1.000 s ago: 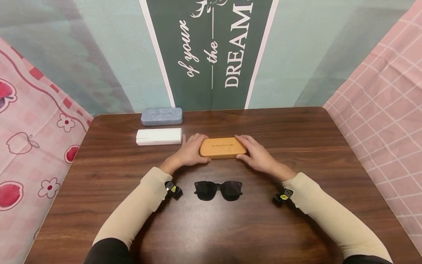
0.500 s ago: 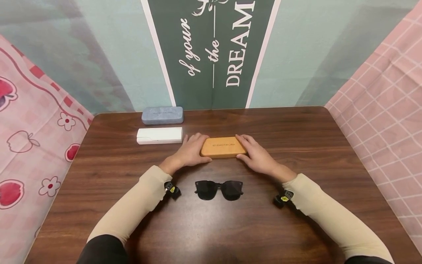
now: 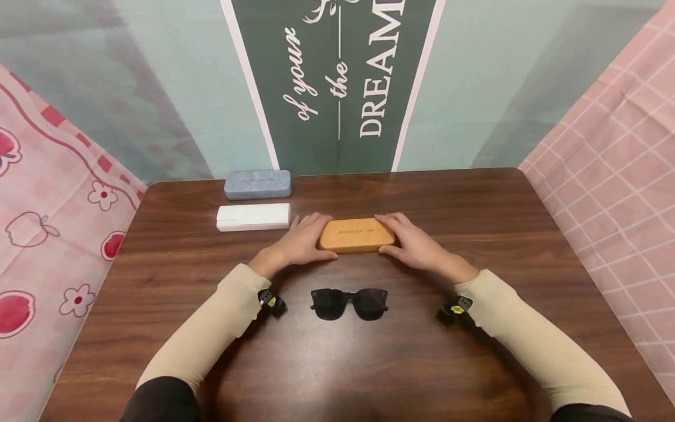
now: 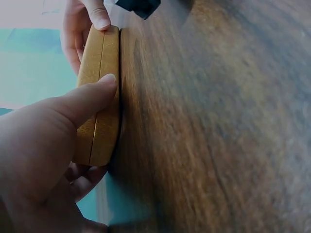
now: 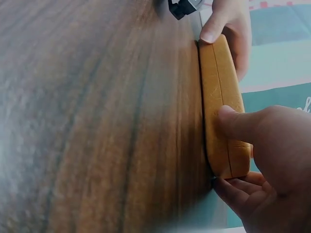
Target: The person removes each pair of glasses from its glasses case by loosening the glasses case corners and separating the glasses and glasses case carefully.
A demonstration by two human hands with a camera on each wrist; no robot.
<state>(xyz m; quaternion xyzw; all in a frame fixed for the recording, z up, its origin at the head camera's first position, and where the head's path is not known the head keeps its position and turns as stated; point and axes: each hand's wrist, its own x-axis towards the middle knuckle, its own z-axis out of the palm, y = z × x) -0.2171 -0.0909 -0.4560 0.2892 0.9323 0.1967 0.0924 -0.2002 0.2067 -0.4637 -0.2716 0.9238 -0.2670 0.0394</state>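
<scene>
A tan glasses case [image 3: 357,235] with small dark lettering on its lid lies closed on the wooden table. My left hand [image 3: 304,241] grips its left end, thumb on the near side and fingers around the far side. The right hand [image 3: 413,245] holds the opposite end the same way. Both wrist views show a thin seam along the case [image 4: 101,73], with a thumb pressed on its side [image 5: 218,87]. Nearer to me, a pair of black sunglasses [image 3: 329,305] lies between my forearms with the dark lenses toward me.
Left of my left hand lies a white glasses case [image 3: 253,217], its end close to my fingers. Behind that sits a blue glasses case [image 3: 258,184] near the back edge of the brown table [image 3: 474,205]. Hanging cloths border the table at the back and both sides.
</scene>
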